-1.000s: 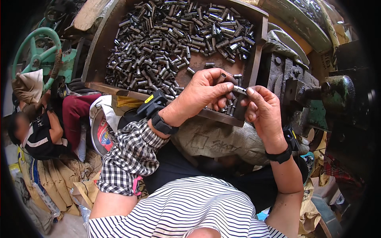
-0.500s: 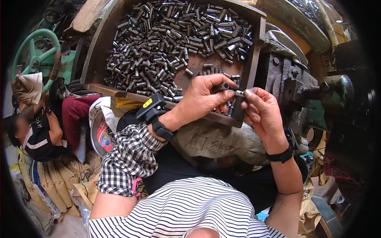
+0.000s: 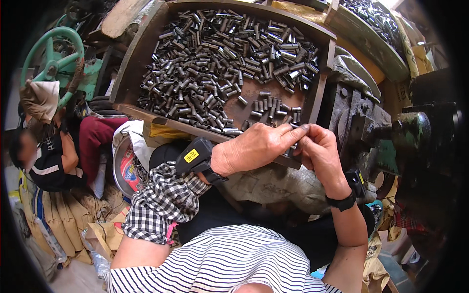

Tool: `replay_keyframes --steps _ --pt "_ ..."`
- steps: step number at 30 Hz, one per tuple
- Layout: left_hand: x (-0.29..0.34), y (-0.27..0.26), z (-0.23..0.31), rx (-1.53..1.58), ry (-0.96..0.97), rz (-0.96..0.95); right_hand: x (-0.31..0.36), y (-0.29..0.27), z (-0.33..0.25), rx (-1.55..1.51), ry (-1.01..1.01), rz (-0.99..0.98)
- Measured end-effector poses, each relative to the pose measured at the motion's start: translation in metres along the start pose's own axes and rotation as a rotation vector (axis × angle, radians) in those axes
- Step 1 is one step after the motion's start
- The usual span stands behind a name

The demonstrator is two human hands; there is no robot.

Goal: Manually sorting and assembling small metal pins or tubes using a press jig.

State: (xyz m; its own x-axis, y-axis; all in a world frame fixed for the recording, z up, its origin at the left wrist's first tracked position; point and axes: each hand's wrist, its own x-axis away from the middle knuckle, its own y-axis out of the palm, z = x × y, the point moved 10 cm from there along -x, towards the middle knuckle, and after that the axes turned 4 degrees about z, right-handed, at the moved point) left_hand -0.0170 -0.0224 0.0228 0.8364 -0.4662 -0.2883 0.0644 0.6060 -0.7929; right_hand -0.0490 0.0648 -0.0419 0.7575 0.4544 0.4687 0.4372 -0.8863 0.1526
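Note:
My left hand [image 3: 259, 147] and my right hand [image 3: 320, 152] meet fingertip to fingertip above the near right corner of a wooden tray [image 3: 312, 105]. Both are closed in a pinch. A sliver of a short metal tube [image 3: 293, 146] shows between the fingers; the rest is hidden behind them. Below and beyond my fingers, a small group of short metal tubes [image 3: 270, 105] stands or lies on the tray floor. A large heap of similar tubes [image 3: 195, 68] fills the tray's left and far parts.
A dark, greasy machine [image 3: 391, 132] stands close by my right hand. Grey sacking [image 3: 273, 188] lies beneath the tray's near edge. At the left are a green handwheel [image 3: 51, 66], a metal basin [image 3: 122, 168] and another person [image 3: 53, 156]. More metal pieces [image 3: 376, 22] lie far right.
My left hand has turned, its back now upward, covering the dark tube that showed in it. Its fingertips have come against my right fingers. The view has shifted slightly.

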Motion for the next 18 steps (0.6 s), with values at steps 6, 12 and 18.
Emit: replay_keyframes --steps 6,12,18 --pt "0.037 -0.008 -0.107 1.310 -0.832 0.381 -0.021 0.009 -0.068 0.515 -0.505 0.237" --pt "0.047 -0.025 -0.129 1.249 -0.812 0.445 -0.066 0.051 -0.082 1.409 -0.929 0.330" --pt "0.032 -0.035 -0.090 -0.037 -0.395 0.140 -0.087 0.067 -0.071 1.687 -0.792 0.304"
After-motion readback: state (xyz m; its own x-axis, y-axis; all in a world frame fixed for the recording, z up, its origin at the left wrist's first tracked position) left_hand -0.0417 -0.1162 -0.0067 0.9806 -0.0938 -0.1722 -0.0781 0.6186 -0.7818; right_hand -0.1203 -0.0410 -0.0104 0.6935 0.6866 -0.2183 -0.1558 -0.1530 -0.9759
